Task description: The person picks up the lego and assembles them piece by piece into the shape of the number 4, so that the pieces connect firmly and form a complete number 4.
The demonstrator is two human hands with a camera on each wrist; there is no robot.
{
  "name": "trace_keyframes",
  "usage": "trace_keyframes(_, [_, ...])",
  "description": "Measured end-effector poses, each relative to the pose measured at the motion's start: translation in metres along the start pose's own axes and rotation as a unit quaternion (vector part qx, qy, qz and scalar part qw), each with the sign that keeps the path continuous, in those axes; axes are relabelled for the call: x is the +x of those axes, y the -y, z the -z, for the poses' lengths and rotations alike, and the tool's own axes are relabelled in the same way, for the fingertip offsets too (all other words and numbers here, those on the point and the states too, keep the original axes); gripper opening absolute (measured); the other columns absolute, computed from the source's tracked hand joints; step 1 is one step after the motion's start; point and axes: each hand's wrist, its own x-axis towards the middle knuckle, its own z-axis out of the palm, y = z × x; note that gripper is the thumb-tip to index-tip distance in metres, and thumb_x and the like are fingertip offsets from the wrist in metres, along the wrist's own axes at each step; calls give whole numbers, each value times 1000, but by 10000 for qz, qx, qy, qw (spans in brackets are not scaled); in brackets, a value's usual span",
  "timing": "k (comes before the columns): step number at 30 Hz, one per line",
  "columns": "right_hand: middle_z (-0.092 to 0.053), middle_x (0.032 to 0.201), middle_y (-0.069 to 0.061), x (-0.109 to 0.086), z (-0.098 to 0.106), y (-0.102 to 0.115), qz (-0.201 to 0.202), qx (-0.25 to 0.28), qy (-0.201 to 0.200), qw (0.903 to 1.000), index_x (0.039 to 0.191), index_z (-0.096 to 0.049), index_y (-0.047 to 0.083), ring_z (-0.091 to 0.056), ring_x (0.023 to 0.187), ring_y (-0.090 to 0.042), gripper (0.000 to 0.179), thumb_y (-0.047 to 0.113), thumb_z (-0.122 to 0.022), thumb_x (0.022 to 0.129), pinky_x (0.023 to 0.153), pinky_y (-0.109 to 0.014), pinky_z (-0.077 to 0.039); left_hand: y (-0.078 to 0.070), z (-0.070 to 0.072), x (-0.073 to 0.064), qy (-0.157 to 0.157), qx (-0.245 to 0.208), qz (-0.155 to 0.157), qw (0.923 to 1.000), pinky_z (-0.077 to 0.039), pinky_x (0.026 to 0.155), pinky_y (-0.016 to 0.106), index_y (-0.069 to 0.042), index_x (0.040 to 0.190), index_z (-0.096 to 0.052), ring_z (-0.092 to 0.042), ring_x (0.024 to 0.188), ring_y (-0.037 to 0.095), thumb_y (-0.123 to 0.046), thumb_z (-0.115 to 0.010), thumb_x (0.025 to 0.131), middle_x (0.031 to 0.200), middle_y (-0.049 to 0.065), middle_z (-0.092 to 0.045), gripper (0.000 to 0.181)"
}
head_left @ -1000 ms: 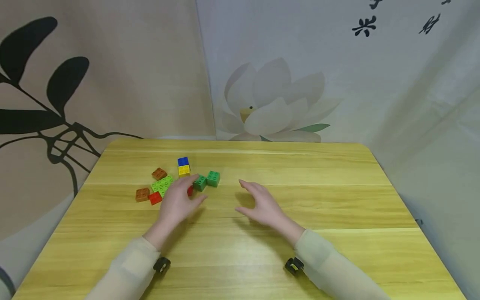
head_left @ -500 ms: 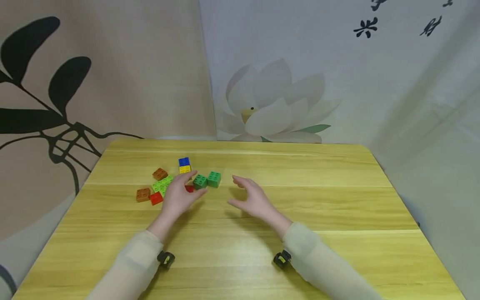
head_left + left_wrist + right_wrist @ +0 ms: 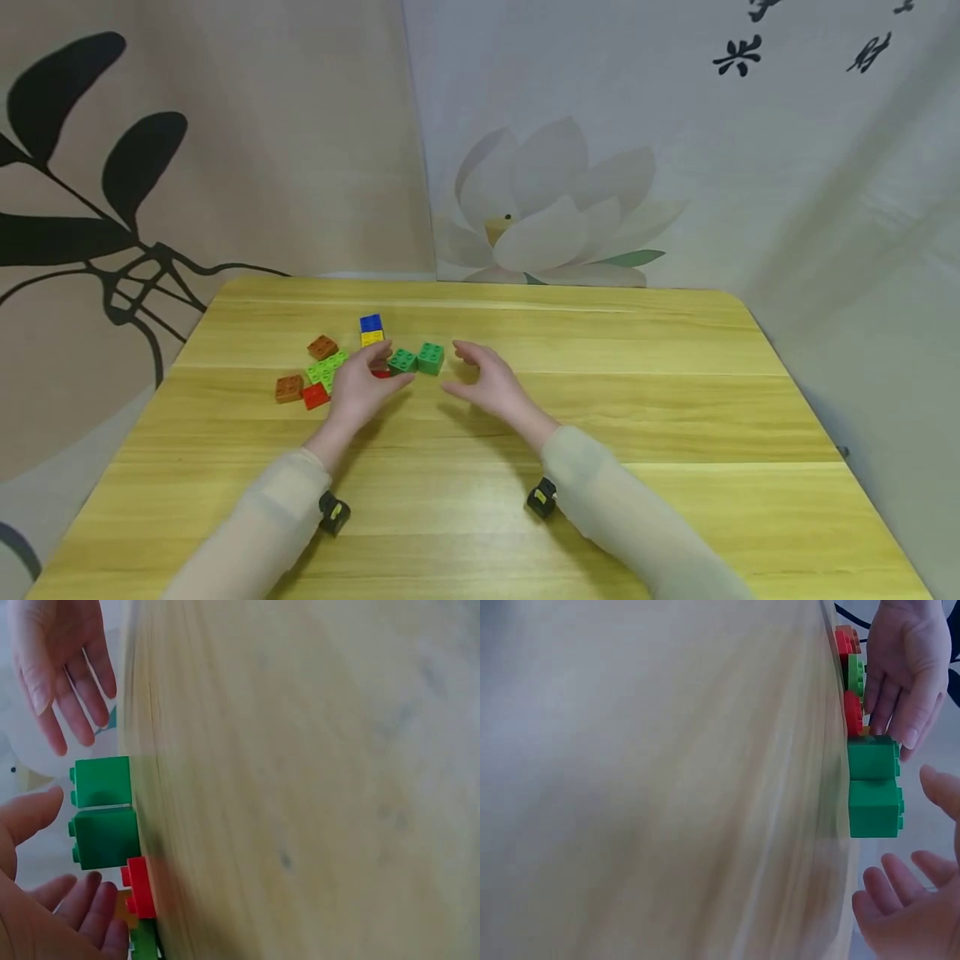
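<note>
Two green toy bricks, a left one (image 3: 402,361) and a right one (image 3: 431,358), stand side by side on the table between my hands. My left hand (image 3: 358,388) hovers just left of them, fingers spread from the thumb and holding nothing. Under and behind its fingers, a red brick (image 3: 141,888) is partly hidden in the head view. To the right of the green pair, my right hand (image 3: 491,383) reaches in with thumb and fingers apart, holding nothing. In the right wrist view, its fingers (image 3: 885,889) lie close to the nearer green brick (image 3: 874,808).
Left of my left hand are lime green bricks (image 3: 324,369), a second red brick (image 3: 316,396) and two brown bricks, one nearer (image 3: 289,389) and one farther (image 3: 322,347). Behind that hand sit a blue brick (image 3: 371,322) and a yellow brick (image 3: 372,338). A printed cloth (image 3: 555,192) hangs behind the table.
My right hand has moved left and slightly forward, nearer the green bricks. The left hand has shifted only a little forward. The bricks keep their places.
</note>
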Motion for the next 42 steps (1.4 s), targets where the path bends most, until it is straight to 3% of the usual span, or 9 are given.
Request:
trace_keyframes(5, [-55,139,-15,12,-5,-1,-329,429,55,9985,148,-43,6,-50,128,-30,71,23,-77,88,108,-39,-40,2,-1,3,-28,-159,107,9998,-48,99,47,3,140,-51,-58,116,36,-19,-82,83,130,21,-60,68])
trace_keyframes(10, [-54,139,-16,19,-9,-2,-345,674,115,9971,148,-43,5,-50,127,-32,70,20,-78,88,108,-42,-40,4,-2,4,-24,-67,53,10000,-48,98,47,4,138,-53,-59,115,36,-16,-82,82,130,22,-61,65])
trace_keyframes(19, [-55,137,-16,25,-15,0,-327,696,208,9968,147,-45,7,-50,126,-32,68,18,-77,88,107,-45,-40,6,-3,7,37,256,-15,9997,-48,97,47,1,136,-55,-59,114,35,-18,-82,83,128,20,-62,63])
trace_keyframes(28, [-59,131,-14,32,-22,-3,-421,816,9,9958,142,-52,9,-54,122,-28,61,16,-77,88,105,-42,-42,9,-2,10,53,423,-183,9989,-49,94,48,2,132,-59,-61,111,35,-18,-81,84,125,20,-64,57])
trace_keyframes(42, [-67,120,-8,33,-28,-1,-497,713,-297,9958,127,-64,8,-59,114,-24,39,17,-74,91,101,-39,-45,10,-2,10,10,538,-158,9984,-49,89,48,-2,127,-64,-62,104,33,-19,-77,87,114,17,-68,46])
